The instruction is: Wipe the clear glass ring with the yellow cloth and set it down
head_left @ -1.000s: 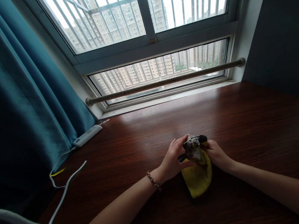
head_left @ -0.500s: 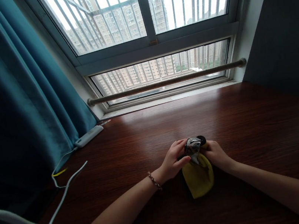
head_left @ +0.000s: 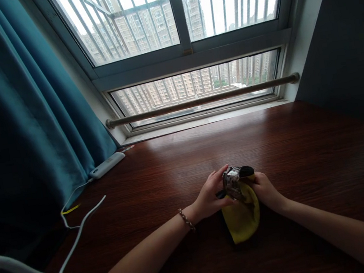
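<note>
A yellow cloth pouch (head_left: 242, 218) with a black edge lies on the dark wooden table (head_left: 306, 145), its mouth lifted toward the window. A small shiny crinkled packet (head_left: 232, 182) sticks out of that mouth. My left hand (head_left: 209, 195) grips the packet and the pouch's left edge with thumb and fingers. My right hand (head_left: 266, 191) holds the pouch's right edge by the black rim. A beaded bracelet (head_left: 187, 220) sits on my left wrist.
A teal curtain (head_left: 18, 115) hangs at the left. A white power strip (head_left: 106, 165) lies at its foot, and white cables (head_left: 79, 227) run along the table's left side. A metal rail (head_left: 202, 99) crosses the barred window behind the table.
The packet has turned a little between my fingers and stands slightly higher at the pouch mouth. Both hands stay in place on the pouch.
</note>
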The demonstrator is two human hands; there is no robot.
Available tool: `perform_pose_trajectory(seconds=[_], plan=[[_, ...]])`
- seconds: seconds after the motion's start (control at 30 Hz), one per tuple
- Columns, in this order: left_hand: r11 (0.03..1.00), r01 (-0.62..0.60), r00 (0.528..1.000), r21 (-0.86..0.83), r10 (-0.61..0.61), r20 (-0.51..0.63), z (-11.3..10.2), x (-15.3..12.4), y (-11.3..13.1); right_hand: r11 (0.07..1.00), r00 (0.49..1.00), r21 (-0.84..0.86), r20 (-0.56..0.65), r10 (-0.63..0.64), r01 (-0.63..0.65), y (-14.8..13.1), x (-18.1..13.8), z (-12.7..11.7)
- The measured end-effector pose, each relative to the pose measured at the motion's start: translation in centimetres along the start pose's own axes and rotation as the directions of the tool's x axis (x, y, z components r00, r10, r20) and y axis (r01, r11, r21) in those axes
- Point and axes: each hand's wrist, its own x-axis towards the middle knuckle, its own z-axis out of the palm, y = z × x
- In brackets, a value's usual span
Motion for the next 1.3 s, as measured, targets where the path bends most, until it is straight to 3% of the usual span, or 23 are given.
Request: perform_pose_trajectory(seconds=[0.23, 0.37, 0.5, 0.63, 0.77, 1.03, 1.17, 1.3], plan=[[0.999, -0.048, 0.998, -0.008, 0.049, 0.03, -0.4, 0.3, 0.3, 0.997, 0.999, -0.069, 0.012, 0.042, -0.041, -0.4, 0.1, 0.1], [0.998, -0.043, 0.999, -0.042, 0.043, -0.002, -0.2, 0.4, 0.2, 0.996, 0.999, -0.089, -0.048, 0.014, -0.018, -0.6, 0.1, 0.1], [0.993, -0.02, 1.0, -0.12, 0.017, -0.025, 0.4, 0.2, -0.2, 0.999, 0.998, -0.016, -0.045, 0.045, -0.046, -0.5, 0.2, 0.1], [0.992, 0.03, 0.999, -0.119, -0.033, -0.031, 0.8, 0.0, -0.2, 0.999, 1.0, 0.032, -0.01, 0.011, -0.011, 0.0, 0.1, 0.1], [0.971, 0.068, 0.997, -0.231, -0.073, -0.012, 0.3, 0.1, 0.2, 0.996, 1.0, 0.088, -0.013, -0.015, 0.016, 0.1, 0.0, 0.1], [0.97, 0.111, 0.993, -0.215, -0.115, -0.007, -0.3, 0.5, 0.1, 0.996, 0.996, -0.08, 0.087, -0.026, 0.033, -1.0, -0.2, 0.1], [0.986, 0.047, 0.998, -0.162, -0.052, -0.029, -0.1, 0.6, -0.1, 0.99, 0.997, -0.121, 0.038, -0.073, 0.077, -0.8, -0.2, 0.1], [0.972, 0.057, 0.998, -0.226, -0.05, 0.038, 0.3, 0.5, 0.1, 0.994, 1.0, -0.104, -0.008, -0.026, 0.025, -0.5, -0.1, 0.1]])
